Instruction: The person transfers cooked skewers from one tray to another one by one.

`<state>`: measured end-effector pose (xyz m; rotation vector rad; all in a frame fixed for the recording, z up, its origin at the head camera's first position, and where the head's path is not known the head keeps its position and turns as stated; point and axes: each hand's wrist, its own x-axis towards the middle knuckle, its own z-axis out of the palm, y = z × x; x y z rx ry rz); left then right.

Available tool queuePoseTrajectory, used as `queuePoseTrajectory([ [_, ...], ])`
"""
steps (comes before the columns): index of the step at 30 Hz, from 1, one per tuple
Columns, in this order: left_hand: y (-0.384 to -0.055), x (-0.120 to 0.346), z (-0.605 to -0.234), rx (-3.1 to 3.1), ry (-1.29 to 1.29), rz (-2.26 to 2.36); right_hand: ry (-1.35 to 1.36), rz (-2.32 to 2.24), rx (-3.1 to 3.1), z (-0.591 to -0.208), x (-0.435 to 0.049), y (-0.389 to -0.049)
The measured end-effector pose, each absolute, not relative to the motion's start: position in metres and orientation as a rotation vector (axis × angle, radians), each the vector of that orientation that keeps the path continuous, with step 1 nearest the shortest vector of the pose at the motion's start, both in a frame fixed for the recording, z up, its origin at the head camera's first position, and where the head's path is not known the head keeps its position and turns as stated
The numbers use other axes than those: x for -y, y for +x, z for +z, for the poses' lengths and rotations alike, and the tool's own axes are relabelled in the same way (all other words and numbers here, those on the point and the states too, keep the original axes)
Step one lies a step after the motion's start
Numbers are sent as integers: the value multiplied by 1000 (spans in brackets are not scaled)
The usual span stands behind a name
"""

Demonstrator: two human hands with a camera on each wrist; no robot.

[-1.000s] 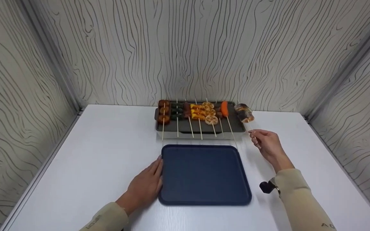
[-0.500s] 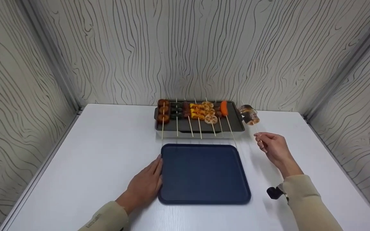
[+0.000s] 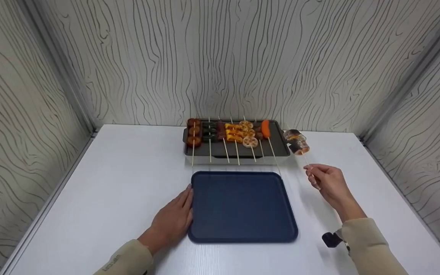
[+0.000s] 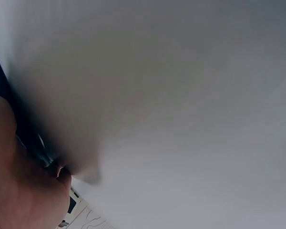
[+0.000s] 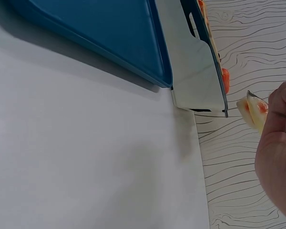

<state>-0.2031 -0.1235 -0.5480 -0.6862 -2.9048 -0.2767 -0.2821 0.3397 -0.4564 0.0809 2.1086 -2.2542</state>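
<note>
My right hand (image 3: 329,185) pinches the thin stick of a skewer (image 3: 297,141), beyond the right end of the grill. Two chunky pieces with dark, charred-looking skin and pale flesh sit on it. In the right wrist view, these pieces (image 5: 253,112) show past the fingertips. Along the left edge of a dark blue tray (image 3: 243,208) lies my left hand (image 3: 172,219), fingers extended against the rim. The left wrist view catches part of that hand (image 4: 26,191) beside the tray's side. Nothing lies on the tray.
Behind the tray stands a dark grill (image 3: 277,149) bearing several skewers. Among them are lotus root slices (image 3: 250,142), yellow pieces (image 3: 234,136), an orange-red sausage (image 3: 266,129) and brown rounds (image 3: 194,141). Patterned walls (image 3: 204,57) enclose the white table (image 3: 128,164).
My right hand has moved right and toward the front with the skewer, away from the grill's right end. The left hand stays at the tray's edge.
</note>
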Motion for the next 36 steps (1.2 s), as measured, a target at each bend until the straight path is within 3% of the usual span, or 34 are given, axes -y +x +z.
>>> queuePoseTrajectory([
  [17,-206,124,-551,2892,-692,-260,-53,-2227,-2181,-462,-340,-246],
  [36,-203,124,-548,2902,-696,-274,64,-2207,-2177,-476,-342,-192],
])
